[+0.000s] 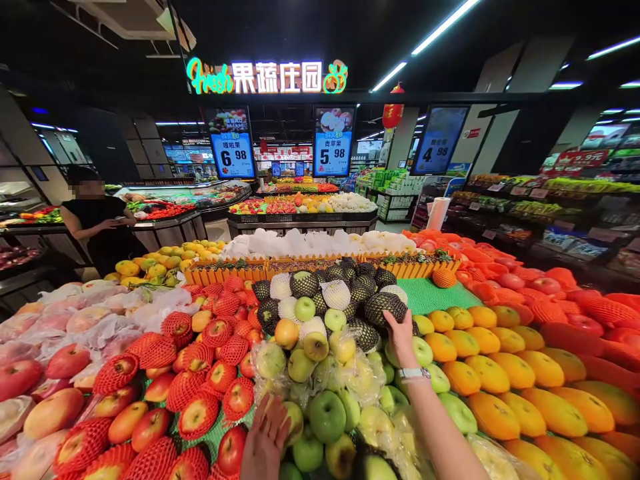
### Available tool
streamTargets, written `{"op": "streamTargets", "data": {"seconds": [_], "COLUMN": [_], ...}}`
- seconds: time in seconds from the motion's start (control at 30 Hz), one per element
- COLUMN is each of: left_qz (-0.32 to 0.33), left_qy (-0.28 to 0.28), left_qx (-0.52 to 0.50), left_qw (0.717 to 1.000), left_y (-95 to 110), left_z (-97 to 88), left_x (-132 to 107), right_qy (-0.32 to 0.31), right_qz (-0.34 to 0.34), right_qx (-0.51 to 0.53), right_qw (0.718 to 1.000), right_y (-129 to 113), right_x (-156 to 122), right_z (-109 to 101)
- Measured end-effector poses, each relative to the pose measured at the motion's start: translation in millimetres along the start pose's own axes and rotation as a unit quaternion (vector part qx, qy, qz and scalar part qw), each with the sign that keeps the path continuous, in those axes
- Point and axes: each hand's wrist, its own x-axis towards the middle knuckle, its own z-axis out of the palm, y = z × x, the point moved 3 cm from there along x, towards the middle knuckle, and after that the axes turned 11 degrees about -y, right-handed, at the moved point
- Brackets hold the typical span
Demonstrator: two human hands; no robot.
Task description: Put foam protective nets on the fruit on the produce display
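My right hand (pixel 400 337) reaches out over the fruit display, fingers closed around a fruit wrapped in dark foam netting (pixel 384 307) at the top of the pile. A watch (pixel 414 374) sits on that wrist. My left hand (pixel 265 440) rests low at the front with fingers spread on bagged green apples (pixel 327 415). More dark-netted and white-netted fruits (pixel 336 293) lie heaped behind.
Red apples in red netting (pixel 197 413) fill the left, mangoes (pixel 493 373) the right, red-netted fruit (pixel 545 287) farther right. A yellow fence divider (pixel 235 270) crosses behind the pile. A person in black (pixel 97 223) stands at the left counter. Price signs (pixel 233 153) hang overhead.
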Motion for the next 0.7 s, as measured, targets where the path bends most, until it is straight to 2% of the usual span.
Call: {"op": "streamTargets", "data": {"seconds": [0.1, 0.17, 0.33, 0.43, 0.57, 0.7], "left_qz": [0.02, 0.051, 0.107, 0.09, 0.05, 0.04], "left_qy": [-0.011, -0.033, -0.084, -0.121, -0.143, -0.136], "left_qx": [0.013, 0.039, 0.145, 0.198, 0.229, 0.224], "left_qw": [1.0, 0.997, 0.98, 0.969, 0.962, 0.964], "left_y": [10.5, 18.5, 28.4, 23.2, 13.7, 10.5], "left_z": [-16.9, -15.8, 15.8, 34.1, 43.9, 45.7], "left_x": [-6.7, -14.8, -36.6, -42.5, -42.7, -38.1], "right_qy": [-0.011, -0.024, -0.082, -0.104, -0.112, -0.132], "right_qz": [-0.002, -0.012, -0.044, -0.048, -0.052, -0.052], "right_qx": [-0.045, -0.088, -0.176, -0.202, -0.208, -0.207], "right_qw": [0.999, 0.996, 0.98, 0.973, 0.97, 0.968], "right_y": [6.8, 12.2, 22.8, 23.1, 16.9, 7.5], "right_x": [26.7, 30.6, 27.8, 31.7, 35.6, 26.3], "right_z": [6.5, 13.2, 29.1, 30.2, 20.3, 9.4]}}
